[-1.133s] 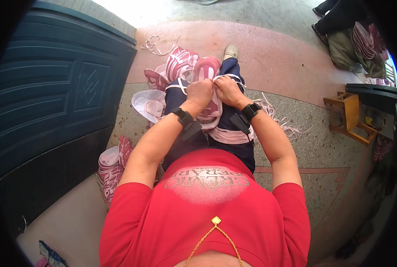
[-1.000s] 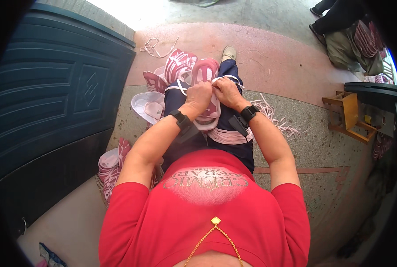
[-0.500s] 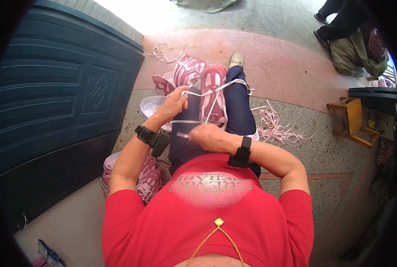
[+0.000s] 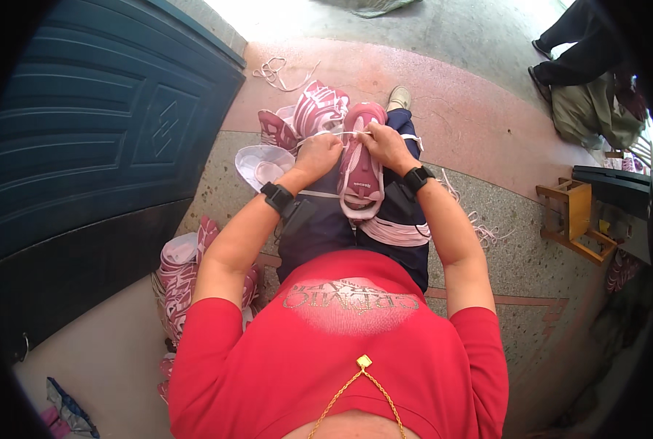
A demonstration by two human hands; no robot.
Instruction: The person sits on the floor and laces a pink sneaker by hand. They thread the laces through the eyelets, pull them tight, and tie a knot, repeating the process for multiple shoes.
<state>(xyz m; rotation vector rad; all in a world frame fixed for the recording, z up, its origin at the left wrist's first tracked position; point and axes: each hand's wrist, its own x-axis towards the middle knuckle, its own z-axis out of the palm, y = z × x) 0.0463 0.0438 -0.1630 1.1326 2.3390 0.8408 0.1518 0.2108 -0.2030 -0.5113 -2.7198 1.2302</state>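
A pink and white sneaker (image 4: 361,179) rests across my thighs, its toe pointing away from me and its heel nearest my body. A pale shoelace (image 4: 353,132) runs across the upper part of the shoe between my hands. My left hand (image 4: 319,155) is closed on the lace at the shoe's left side. On the other side, my right hand (image 4: 386,148) pinches the lace near the eyelets. The fingertips are partly hidden, so the lace's exact path through the holes cannot be made out. A bundle of pale pink laces (image 4: 394,233) lies over my right thigh.
More pink sneakers (image 4: 319,107) lie beyond my left knee, beside a white rounded piece (image 4: 264,164). Others are stacked (image 4: 180,282) by my left side, near a dark door (image 4: 114,124). A wooden stool (image 4: 576,219) stands right. Another person's legs (image 4: 579,62) show far right.
My right hand has moved forward from my lap to the sneaker's eyelets, and my left hand has come in closer to the shoe. The bundle of laces on my thigh is now uncovered.
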